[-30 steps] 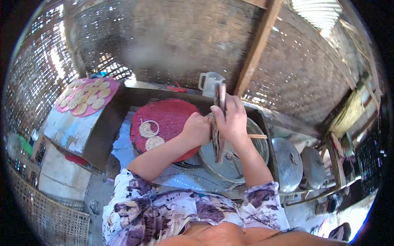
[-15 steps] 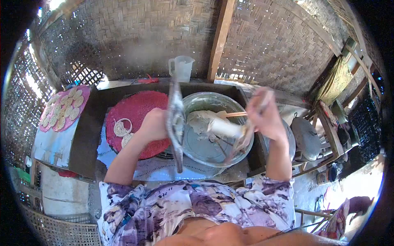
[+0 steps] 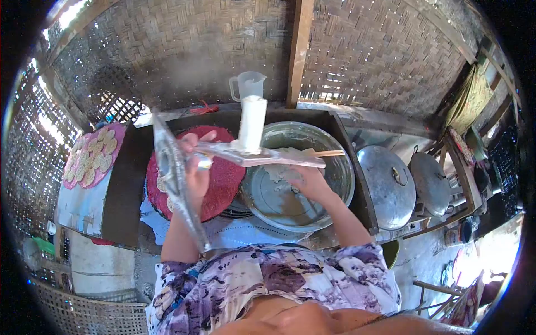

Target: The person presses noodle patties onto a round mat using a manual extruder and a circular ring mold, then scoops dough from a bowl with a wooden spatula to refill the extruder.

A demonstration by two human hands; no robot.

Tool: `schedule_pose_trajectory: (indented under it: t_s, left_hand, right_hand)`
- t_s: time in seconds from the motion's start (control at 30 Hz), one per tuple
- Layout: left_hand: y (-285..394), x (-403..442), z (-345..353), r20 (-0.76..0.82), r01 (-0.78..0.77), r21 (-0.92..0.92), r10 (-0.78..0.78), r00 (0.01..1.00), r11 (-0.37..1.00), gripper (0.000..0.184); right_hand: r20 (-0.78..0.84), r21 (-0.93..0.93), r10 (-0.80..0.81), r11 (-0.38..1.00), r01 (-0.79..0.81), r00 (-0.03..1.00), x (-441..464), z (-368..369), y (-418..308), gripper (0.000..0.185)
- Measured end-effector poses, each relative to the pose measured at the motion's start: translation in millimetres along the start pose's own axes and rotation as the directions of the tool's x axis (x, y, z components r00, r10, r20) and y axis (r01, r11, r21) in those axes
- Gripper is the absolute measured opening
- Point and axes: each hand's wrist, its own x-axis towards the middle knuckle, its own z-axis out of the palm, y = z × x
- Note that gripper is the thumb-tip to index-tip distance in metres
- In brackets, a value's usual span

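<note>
My left hand [image 3: 196,167] is closed around the joined end of a wooden press, over the red round tray [image 3: 220,195]. One press arm [image 3: 177,181] stands steeply on the left. The other arm [image 3: 285,158] reaches right over the metal basin [image 3: 347,192], with a white dough-coated cylinder [image 3: 253,124] upright on it. My right hand [image 3: 308,183] is below that arm, inside the basin at the pale dough [image 3: 277,174]. Its fingers look apart but are partly hidden by the arm. Behind my left hand, pale dough strands [image 3: 163,184] show on the red tray.
A clear jug [image 3: 250,85] stands at the back wall. A wooden stick [image 3: 328,153] lies across the basin. Two metal lids [image 3: 386,187] [image 3: 431,181] are on the right. Round dough pieces on a pink sheet [image 3: 113,134] are on the left.
The press has opened out, its cylinder arm now level over the basin. My left hand has moved left with it; my right hand has let go and moved down-left to the dough.
</note>
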Motion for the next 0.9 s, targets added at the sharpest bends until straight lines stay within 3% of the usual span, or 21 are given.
schedule_pose_trajectory:
  t_s: [0.03,0.07,0.1,0.13,0.27,0.37,0.47,0.57,0.67,0.77,0.9]
  left_hand:
    - [7.2,-3.4,-3.5,-0.029,-0.001,0.046,0.002,1.000,0.999,0.020]
    - [15.6,-7.1,-4.8,-0.058,-0.003,0.092,0.008,0.998,0.996,0.020]
    - [23.5,-10.4,-5.8,-0.060,-0.001,0.120,0.008,0.998,0.993,0.021]
    - [32.2,-15.3,-0.3,-0.143,0.036,0.158,-0.013,0.990,0.987,0.021]
    - [61.1,-28.9,-26.5,-0.089,0.067,0.014,-0.065,0.994,0.998,0.026]
    - [84.9,-41.6,-31.1,-0.168,0.038,0.076,-0.025,0.985,0.996,0.028]
    - [91.0,-53.5,-37.4,-0.211,0.061,0.085,-0.042,0.977,0.995,0.030]
    - [91.0,-54.7,-35.3,-0.213,0.064,0.186,-0.023,0.977,0.980,0.032]
    - [96.6,-57.3,-29.4,-0.248,0.059,0.273,0.012,0.969,0.960,0.035]
    - [108.0,-68.2,-39.8,-0.251,0.079,0.304,0.000,0.968,0.949,0.037]
    - [111.0,-80.7,-47.9,-0.296,0.096,0.324,0.004,0.955,0.941,0.035]
  right_hand:
    - [0.096,-0.258,0.091,0.964,-0.064,0.991,-11.5,20.5,29.5,0.042]
    - [0.259,-0.367,0.339,0.901,-0.232,0.904,-23.0,32.6,49.5,0.037]
    - [0.377,-0.497,0.565,0.792,-0.355,0.734,-32.7,40.6,65.2,0.034]
    - [0.426,-0.502,0.569,0.796,-0.339,0.704,-39.3,43.3,75.5,0.028]
    - [0.580,-0.513,0.471,0.845,-0.152,0.665,-36.1,27.0,99.9,0.018]
    - [0.539,-0.489,0.347,0.871,-0.050,0.768,-4.3,1.6,82.2,0.020]
    - [0.211,-0.375,0.294,0.905,-0.200,0.932,23.7,25.2,91.4,0.019]
    - [0.215,-0.458,0.423,0.839,-0.292,0.880,53.0,45.4,65.5,0.019]
    - [0.263,-0.476,0.427,0.837,-0.269,0.865,52.5,94.0,79.3,0.022]
    - [0.269,-0.498,0.415,0.833,-0.243,0.869,58.3,99.2,66.9,0.022]
    - [0.255,-0.499,0.249,0.862,-0.093,0.934,51.4,116.8,85.2,0.014]
